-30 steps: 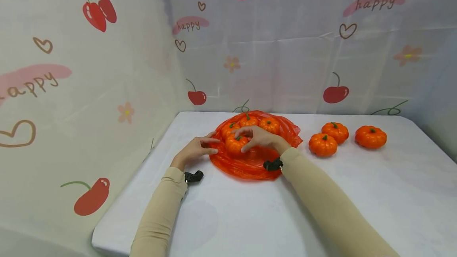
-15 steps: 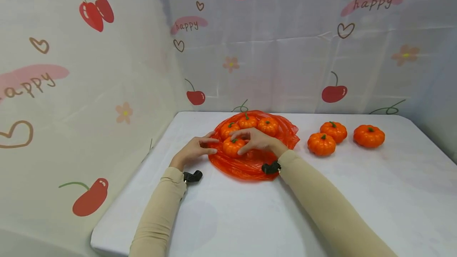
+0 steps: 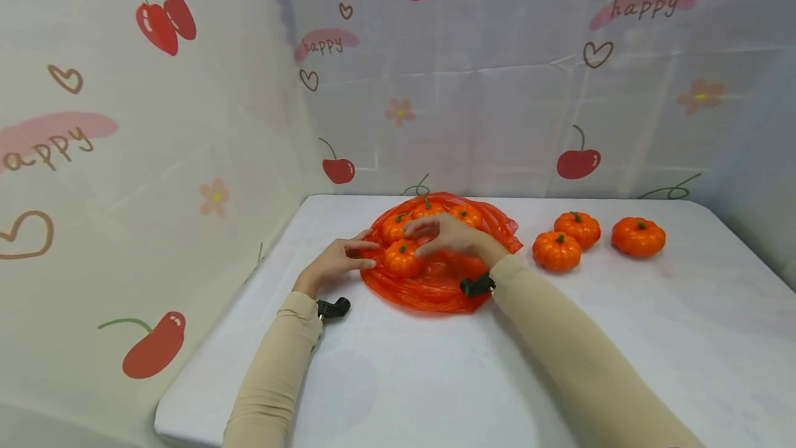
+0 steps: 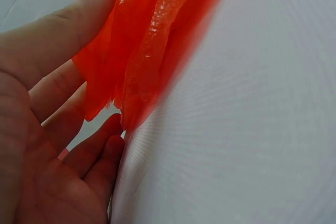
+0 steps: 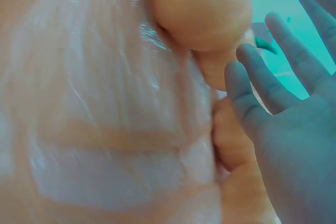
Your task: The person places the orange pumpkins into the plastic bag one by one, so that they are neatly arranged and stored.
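A thin orange plastic bag (image 3: 429, 289) lies spread on the table with several small orange pumpkins on it. My left hand (image 3: 332, 265) holds its left edge; in the left wrist view the thumb (image 4: 79, 22) lies over the plastic and the other fingers are behind. My right hand (image 3: 450, 235) hovers over the bag, fingers parted and holding nothing, just right of the front pumpkin (image 3: 401, 259). Behind sit a left pumpkin (image 3: 394, 229), a back pumpkin (image 3: 428, 209) and a right pumpkin (image 3: 468, 215), partly hidden by this hand. In the right wrist view its fingers are loosely extended beside pumpkins.
To the right of the bag, a near pumpkin (image 3: 556, 252), a second pumpkin (image 3: 578, 229) and a far-right pumpkin (image 3: 638, 237) stand on the white table (image 3: 423, 379). A printed sheet (image 3: 485, 123) hangs behind, and another printed sheet (image 3: 155, 192) hangs at the left.
My right hand lowered the front pumpkin slightly onto the bag, then let go and moved a little up and right. The left hand stayed at the bag's edge.
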Motion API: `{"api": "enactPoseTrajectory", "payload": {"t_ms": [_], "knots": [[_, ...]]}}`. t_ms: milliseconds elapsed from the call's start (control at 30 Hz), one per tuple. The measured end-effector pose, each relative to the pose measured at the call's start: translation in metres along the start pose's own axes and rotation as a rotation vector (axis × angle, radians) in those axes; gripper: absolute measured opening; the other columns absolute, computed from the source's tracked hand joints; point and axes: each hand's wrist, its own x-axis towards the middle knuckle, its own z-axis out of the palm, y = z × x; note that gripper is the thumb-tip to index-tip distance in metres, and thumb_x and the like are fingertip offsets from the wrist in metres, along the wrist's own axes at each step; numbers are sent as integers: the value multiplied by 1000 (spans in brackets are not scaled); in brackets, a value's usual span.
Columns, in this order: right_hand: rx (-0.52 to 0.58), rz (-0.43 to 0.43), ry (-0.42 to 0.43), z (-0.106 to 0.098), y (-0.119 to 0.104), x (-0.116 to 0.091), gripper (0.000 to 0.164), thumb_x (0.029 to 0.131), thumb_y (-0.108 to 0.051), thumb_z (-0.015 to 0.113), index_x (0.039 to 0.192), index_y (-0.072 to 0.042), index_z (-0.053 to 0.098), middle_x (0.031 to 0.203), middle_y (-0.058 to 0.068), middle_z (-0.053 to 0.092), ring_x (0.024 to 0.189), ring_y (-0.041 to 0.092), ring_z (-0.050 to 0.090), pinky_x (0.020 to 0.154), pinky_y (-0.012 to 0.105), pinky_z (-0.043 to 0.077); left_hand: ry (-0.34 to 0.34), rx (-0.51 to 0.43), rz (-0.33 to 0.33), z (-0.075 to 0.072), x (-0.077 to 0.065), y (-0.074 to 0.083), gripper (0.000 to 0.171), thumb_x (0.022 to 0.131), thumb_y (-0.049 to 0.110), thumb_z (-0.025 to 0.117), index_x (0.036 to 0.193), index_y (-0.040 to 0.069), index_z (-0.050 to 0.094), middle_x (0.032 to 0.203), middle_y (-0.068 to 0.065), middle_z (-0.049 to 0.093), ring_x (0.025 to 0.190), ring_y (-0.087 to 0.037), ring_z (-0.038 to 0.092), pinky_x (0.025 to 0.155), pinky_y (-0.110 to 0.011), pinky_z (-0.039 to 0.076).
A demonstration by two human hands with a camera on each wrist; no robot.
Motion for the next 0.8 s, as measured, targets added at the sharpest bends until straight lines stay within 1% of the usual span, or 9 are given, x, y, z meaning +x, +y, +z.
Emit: {"api": "enactPoseTrajectory", "payload": {"t_ms": [67, 167, 300, 367, 467, 533, 667, 800], "knots": [[6, -20, 4, -3, -5, -4, 49, 89, -14, 82, 135, -8, 65, 140, 9, 65, 141, 32, 53, 115, 46, 48, 5, 3, 1, 0, 1, 0, 45, 91, 37, 79, 134, 28, 71, 168, 3, 35, 159, -25, 25, 127, -51, 28], [-24, -41, 27, -7, -8, -12, 51, 89, -17, 82, 136, -5, 64, 142, 14, 63, 142, 35, 52, 116, 49, 45, 9, 10, -5, 0, 1, -1, 46, 90, 39, 79, 134, 28, 70, 168, 3, 35, 159, -26, 25, 128, -51, 27], [-68, -59, 71, -10, -12, -24, 50, 88, -22, 83, 131, -2, 65, 143, 19, 61, 141, 38, 52, 119, 56, 41, 2, 8, -11, -1, 0, -1, 47, 90, 40, 79, 135, 29, 70, 169, 4, 33, 160, -26, 22, 128, -52, 26], [-95, -60, 94, -10, -14, -31, 44, 88, -22, 83, 127, -7, 69, 143, 19, 61, 139, 36, 53, 119, 57, 40, 3, 10, -4, -1, 0, -2, 46, 90, 39, 79, 135, 29, 70, 169, 3, 34, 160, -26, 22, 128, -53, 25], [-143, -53, 117, -13, -14, -41, 36, 88, -26, 84, 121, -17, 73, 143, 13, 63, 138, 30, 55, 116, 55, 44, 9, 2, 0, -2, -1, -1, 46, 90, 38, 80, 134, 28, 70, 168, 2, 34, 160, -25, 22, 128, -52, 25], [-175, -47, 129, -15, -14, -48, 32, 89, -26, 83, 119, -21, 73, 143, 10, 63, 137, 27, 55, 114, 53, 47, 9, -7, -5, -2, -1, -1, 46, 90, 38, 80, 134, 29, 71, 168, 3, 34, 160, -25, 22, 128, -51, 25], [-180, -31, 143, -17, -14, -62, 30, 90, -24, 81, 119, -20, 72, 145, 8, 62, 137, 28, 55, 110, 51, 51, -3, -24, -30, 0, -1, 0, 47, 88, 41, 81, 133, 33, 71, 168, 7, 33, 160, -23, 21, 128, -53, 24], [-173, -11, 149, -21, -14, -75, 30, 91, -24, 80, 119, -20, 71, 147, 8, 60, 138, 29, 54, 112, 52, 50, -3, -17, -15, 0, 0, 0, 47, 88, 40, 81, 133, 31, 71, 168, 4, 34, 160, -25, 22, 128, -52, 25]]}}
